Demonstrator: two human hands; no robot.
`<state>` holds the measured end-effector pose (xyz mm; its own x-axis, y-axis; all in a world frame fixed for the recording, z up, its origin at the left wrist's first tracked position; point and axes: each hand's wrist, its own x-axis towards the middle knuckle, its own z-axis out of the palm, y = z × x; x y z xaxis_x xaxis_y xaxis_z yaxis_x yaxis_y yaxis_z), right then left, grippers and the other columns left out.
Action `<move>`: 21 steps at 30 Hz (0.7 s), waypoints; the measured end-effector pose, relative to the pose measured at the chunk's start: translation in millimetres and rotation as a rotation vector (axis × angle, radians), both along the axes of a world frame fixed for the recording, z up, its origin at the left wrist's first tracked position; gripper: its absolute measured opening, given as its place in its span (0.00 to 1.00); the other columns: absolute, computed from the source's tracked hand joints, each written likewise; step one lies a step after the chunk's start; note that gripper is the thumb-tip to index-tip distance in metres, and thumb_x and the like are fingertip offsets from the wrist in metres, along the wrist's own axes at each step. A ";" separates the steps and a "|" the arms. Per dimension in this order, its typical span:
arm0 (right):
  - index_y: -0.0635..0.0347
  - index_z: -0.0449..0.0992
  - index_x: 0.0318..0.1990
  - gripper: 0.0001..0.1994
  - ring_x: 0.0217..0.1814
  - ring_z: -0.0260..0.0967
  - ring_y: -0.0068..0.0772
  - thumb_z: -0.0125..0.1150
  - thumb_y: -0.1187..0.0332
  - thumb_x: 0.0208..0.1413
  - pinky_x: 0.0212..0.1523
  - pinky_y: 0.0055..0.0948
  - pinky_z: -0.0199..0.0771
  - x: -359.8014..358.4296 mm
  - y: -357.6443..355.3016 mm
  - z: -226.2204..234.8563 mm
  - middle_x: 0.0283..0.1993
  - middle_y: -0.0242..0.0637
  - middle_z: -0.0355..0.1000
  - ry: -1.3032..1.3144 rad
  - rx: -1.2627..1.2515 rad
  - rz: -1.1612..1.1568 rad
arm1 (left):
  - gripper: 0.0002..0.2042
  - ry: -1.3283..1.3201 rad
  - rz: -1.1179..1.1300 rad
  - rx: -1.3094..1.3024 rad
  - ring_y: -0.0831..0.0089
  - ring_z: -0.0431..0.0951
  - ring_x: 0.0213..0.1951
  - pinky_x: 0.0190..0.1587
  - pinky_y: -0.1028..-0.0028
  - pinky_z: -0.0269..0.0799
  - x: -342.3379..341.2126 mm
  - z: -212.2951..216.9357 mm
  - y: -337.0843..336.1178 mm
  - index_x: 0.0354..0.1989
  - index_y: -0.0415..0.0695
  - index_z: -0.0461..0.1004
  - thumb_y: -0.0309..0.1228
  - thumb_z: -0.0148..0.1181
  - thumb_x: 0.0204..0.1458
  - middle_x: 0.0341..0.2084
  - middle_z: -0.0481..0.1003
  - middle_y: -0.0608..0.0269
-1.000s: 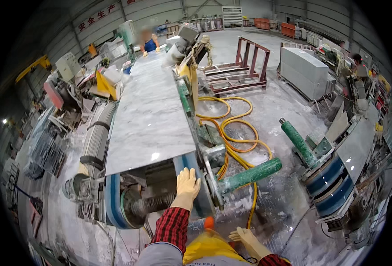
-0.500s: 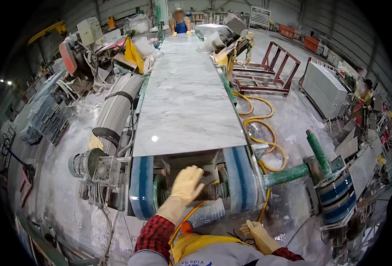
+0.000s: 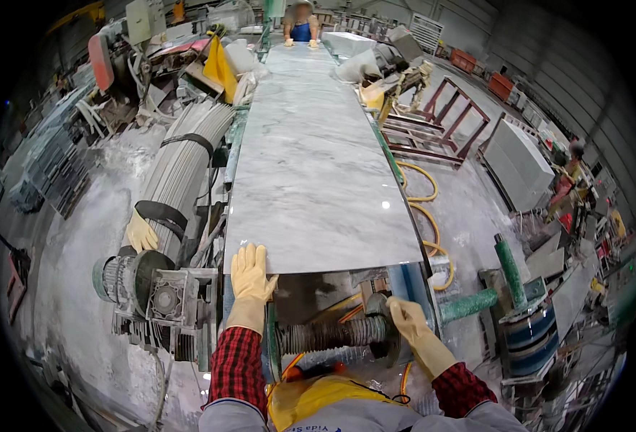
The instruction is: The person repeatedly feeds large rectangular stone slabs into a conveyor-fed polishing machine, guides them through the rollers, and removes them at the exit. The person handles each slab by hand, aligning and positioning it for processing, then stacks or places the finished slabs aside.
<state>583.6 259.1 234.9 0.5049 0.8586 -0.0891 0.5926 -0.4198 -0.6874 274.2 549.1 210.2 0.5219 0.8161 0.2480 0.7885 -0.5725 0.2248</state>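
Note:
A long grey-white marble slab (image 3: 318, 173) with a wet sheen lies on the roller conveyor, running away from me. My left hand (image 3: 251, 281), in a pale rubber glove, rests on the slab's near left corner, palm down with fingers stretched out. My right hand (image 3: 415, 327), gloved alike, hovers by the right blue belt (image 3: 411, 284), short of the slab's near right corner. Its fingers are curled in, and nothing shows in them. Below the slab's near edge, a ribbed shaft (image 3: 332, 335) spans the gap between my arms.
At the far end a person in a blue apron (image 3: 300, 32) has both gloved hands by the slab. A motor (image 3: 127, 281) and strapped tube bundle (image 3: 181, 158) flank the left side, with a loose glove (image 3: 141, 230). To the right are a yellow hose (image 3: 429, 216) and a red metal rack (image 3: 440, 122).
My left hand has gone from over the gap onto the slab's near left corner. My right hand has risen from beside my apron to the right belt. The view has shifted.

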 end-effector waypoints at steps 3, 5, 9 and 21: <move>0.66 0.76 0.54 0.18 0.54 0.75 0.57 0.60 0.66 0.59 0.59 0.43 0.73 48.1 26.2 -14.0 0.51 0.57 0.77 -0.477 0.345 0.047 | 0.40 -0.045 0.008 0.001 0.46 0.57 0.71 0.74 0.52 0.48 13.4 0.0 -3.8 0.70 0.45 0.59 0.38 0.71 0.47 0.69 0.61 0.46; 0.67 0.73 0.58 0.22 0.62 0.69 0.61 0.63 0.69 0.57 0.65 0.46 0.69 71.6 50.3 -21.4 0.59 0.59 0.72 -0.688 0.367 0.090 | 0.40 -0.044 0.015 0.049 0.46 0.58 0.70 0.73 0.52 0.50 11.2 -2.3 -0.1 0.69 0.46 0.61 0.36 0.71 0.45 0.67 0.63 0.48; 0.67 0.69 0.64 0.27 0.68 0.62 0.65 0.61 0.69 0.56 0.71 0.57 0.58 73.3 76.3 -14.8 0.65 0.60 0.66 -0.698 0.282 0.089 | 0.40 -0.072 -0.016 0.075 0.45 0.62 0.67 0.71 0.50 0.53 8.8 6.2 -5.1 0.66 0.45 0.64 0.32 0.73 0.39 0.65 0.65 0.46; 0.62 0.70 0.63 0.26 0.69 0.62 0.62 0.62 0.65 0.58 0.71 0.54 0.58 88.3 66.6 -36.0 0.65 0.58 0.68 -0.730 0.342 0.054 | 0.36 -0.034 -0.030 0.075 0.43 0.62 0.66 0.70 0.49 0.53 13.0 2.6 -8.4 0.65 0.44 0.65 0.31 0.68 0.42 0.63 0.66 0.44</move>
